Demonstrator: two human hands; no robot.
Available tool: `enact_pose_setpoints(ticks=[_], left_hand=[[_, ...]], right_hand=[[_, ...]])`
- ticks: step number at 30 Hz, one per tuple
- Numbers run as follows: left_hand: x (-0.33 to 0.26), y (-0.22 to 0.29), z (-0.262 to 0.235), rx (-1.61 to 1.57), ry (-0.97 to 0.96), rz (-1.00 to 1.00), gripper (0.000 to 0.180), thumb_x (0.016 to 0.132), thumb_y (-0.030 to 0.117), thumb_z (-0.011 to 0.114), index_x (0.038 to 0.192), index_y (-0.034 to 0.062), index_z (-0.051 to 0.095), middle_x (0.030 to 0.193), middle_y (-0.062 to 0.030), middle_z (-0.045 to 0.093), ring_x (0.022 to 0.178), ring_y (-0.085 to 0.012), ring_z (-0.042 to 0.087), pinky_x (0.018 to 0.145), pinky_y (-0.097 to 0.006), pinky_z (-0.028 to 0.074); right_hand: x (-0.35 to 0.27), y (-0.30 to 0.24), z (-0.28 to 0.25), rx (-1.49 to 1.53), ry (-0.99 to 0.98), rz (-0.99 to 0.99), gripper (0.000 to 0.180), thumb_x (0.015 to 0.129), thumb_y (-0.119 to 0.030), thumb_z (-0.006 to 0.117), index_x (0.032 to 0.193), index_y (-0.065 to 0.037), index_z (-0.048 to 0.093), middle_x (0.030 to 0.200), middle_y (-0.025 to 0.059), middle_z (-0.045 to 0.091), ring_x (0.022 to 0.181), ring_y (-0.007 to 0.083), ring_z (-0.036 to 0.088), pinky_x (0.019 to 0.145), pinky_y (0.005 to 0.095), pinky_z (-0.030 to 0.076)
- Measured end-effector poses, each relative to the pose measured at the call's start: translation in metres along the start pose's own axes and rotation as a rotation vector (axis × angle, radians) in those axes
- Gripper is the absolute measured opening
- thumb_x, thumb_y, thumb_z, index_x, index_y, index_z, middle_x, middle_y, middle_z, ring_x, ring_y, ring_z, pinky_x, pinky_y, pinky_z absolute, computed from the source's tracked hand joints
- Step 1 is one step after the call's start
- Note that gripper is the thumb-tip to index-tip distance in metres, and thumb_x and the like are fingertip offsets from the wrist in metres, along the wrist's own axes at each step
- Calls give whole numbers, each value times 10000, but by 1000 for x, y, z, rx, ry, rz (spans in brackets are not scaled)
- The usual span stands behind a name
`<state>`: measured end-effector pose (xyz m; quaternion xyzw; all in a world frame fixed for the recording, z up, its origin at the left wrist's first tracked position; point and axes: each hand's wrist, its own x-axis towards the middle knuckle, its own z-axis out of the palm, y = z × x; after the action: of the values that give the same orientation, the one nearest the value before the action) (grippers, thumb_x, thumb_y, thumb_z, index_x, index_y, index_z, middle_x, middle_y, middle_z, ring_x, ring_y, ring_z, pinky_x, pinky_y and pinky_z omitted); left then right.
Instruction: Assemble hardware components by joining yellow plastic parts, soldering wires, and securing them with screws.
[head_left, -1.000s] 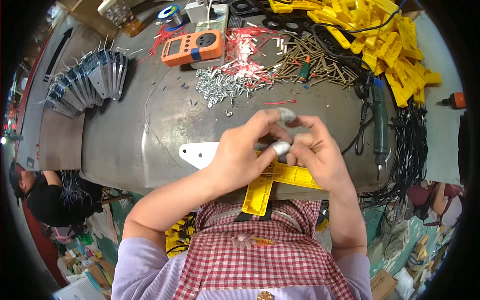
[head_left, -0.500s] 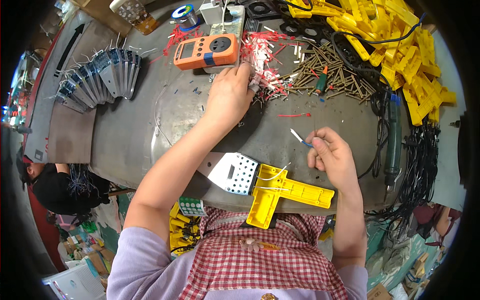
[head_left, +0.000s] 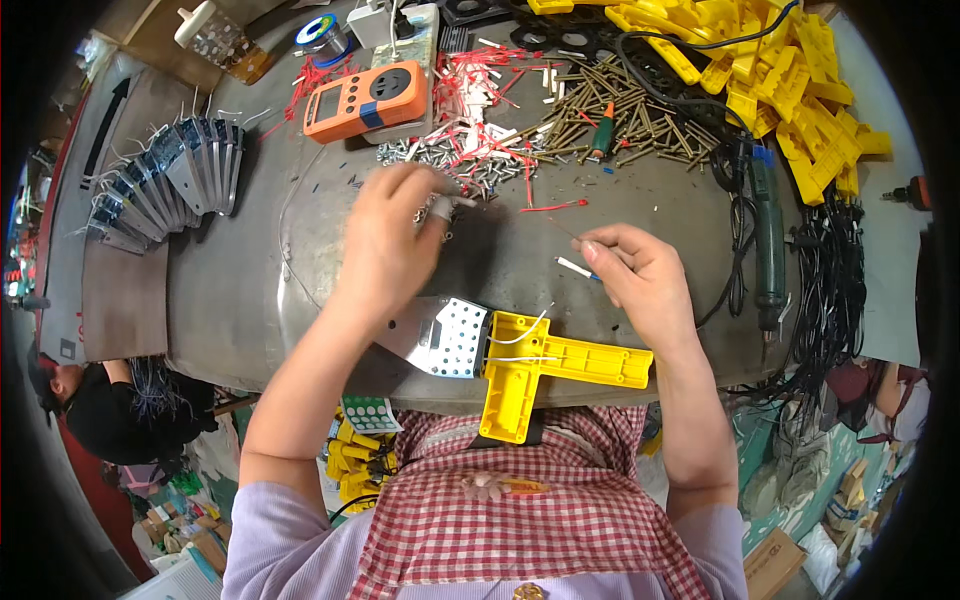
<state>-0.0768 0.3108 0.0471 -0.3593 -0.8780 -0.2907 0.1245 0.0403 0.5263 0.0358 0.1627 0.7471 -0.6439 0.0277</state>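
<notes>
My right hand (head_left: 640,280) is closed in a pinch around a thin wire with blue insulation and a white sleeve (head_left: 577,267) at one end. Over the table, left of it, my left hand (head_left: 395,235) is slightly blurred, its thumb and fingers closed on a small whitish piece (head_left: 463,201). A light grey band wraps its thumb. Below both hands lies an open yellow plastic handle shell (head_left: 515,385), joined to a perforated metal plate (head_left: 460,340); two white wires run from the plate into the shell. A red-tipped lead (head_left: 555,206) lies between the hands.
Silver screws (head_left: 425,152), white sleeves with red leads (head_left: 465,95) and long brass-coloured screws (head_left: 650,115) lie in piles beyond my hands. Further out are an orange meter (head_left: 365,100), yellow shells (head_left: 790,100), metal plates (head_left: 190,180) and a dark electric screwdriver (head_left: 768,240).
My left hand has drawn back from the white pile, nearer to me, and carries a small whitish piece. My right hand still pinches the wire. The whole view has shifted somewhat.
</notes>
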Motion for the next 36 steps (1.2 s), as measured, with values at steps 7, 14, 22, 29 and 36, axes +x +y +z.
enact_pose_setpoints(ticks=[7, 14, 22, 29, 36], left_hand=[[-17, 60, 21, -281, 2, 298, 277, 649, -18, 627, 918, 31, 586, 1110, -135, 628, 1011, -281, 610, 830, -350, 509], [-19, 62, 8, -527, -29, 102, 235, 700, -5, 588, 934, 8, 574, 1076, -162, 639, 944, -311, 629, 798, -355, 495], [-26, 70, 11, -867, -192, -41, 171, 835, -29, 514, 1005, -9, 515, 1194, -201, 569, 1076, -238, 569, 912, -363, 450], [-23, 68, 10, -1069, -353, -335, 171, 895, 5, 476, 1062, -22, 502, 1214, -168, 553, 1093, -182, 537, 956, -338, 413], [-26, 65, 14, -1035, -304, -334, 180, 895, 12, 480, 1067, -30, 510, 1178, -146, 570, 1043, -160, 558, 923, -314, 434]], right_hand=[[-12, -10, -5, 282, -65, 48, 166, 898, -139, 593, 940, 15, 639, 732, -12, 615, 635, 27, 509, 557, 188, 396], [-16, -3, -8, 279, -52, -173, 149, 892, -111, 605, 954, 21, 635, 842, 16, 646, 767, 47, 560, 678, 195, 454], [-20, -5, -6, 284, -62, -264, 133, 873, -108, 628, 929, 12, 644, 810, 5, 658, 716, 33, 548, 631, 182, 434], [-27, -4, 3, -62, 142, -447, 96, 812, -79, 678, 886, -23, 652, 669, 36, 638, 550, 36, 534, 505, 212, 413], [-33, -14, 8, -342, 277, -687, 126, 726, -67, 730, 825, -64, 652, 583, 43, 586, 478, 163, 570, 462, 281, 427]])
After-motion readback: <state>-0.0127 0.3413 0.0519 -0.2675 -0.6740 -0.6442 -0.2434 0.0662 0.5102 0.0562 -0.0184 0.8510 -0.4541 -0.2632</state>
